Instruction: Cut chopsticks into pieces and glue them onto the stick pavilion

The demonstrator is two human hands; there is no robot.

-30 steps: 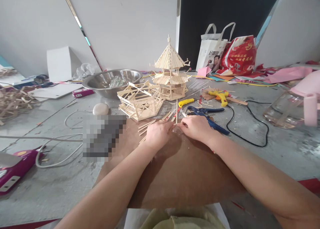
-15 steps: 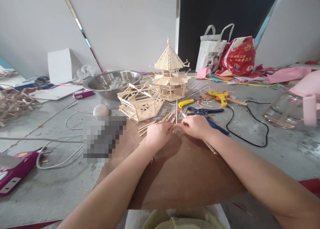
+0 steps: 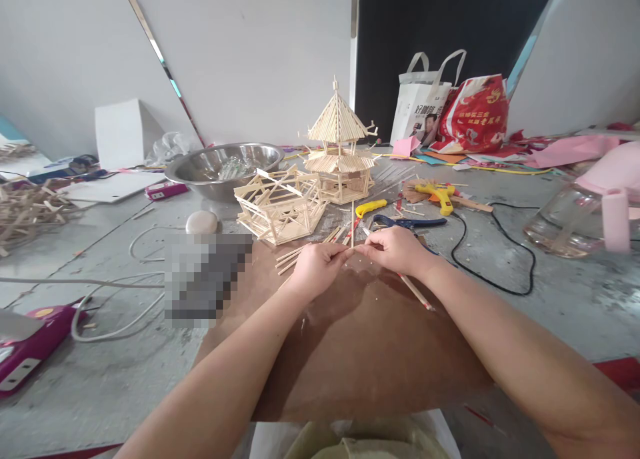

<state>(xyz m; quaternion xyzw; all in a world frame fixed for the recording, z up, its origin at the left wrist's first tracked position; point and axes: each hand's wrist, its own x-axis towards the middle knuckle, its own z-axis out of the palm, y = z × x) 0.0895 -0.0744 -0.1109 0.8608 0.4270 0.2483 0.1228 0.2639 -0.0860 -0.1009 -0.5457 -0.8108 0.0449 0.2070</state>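
Here, the stick [image 3: 353, 223] has one end between the fingers [image 3: 369, 251]

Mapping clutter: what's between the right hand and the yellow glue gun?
Head view: a blue-handled tool lies between the right hand and the yellow glue gun.

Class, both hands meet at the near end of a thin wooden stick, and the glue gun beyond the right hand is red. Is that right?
The colour is wrong: in the head view, the glue gun is yellow. The left hand and right hand do meet at the near end of the thin wooden stick.
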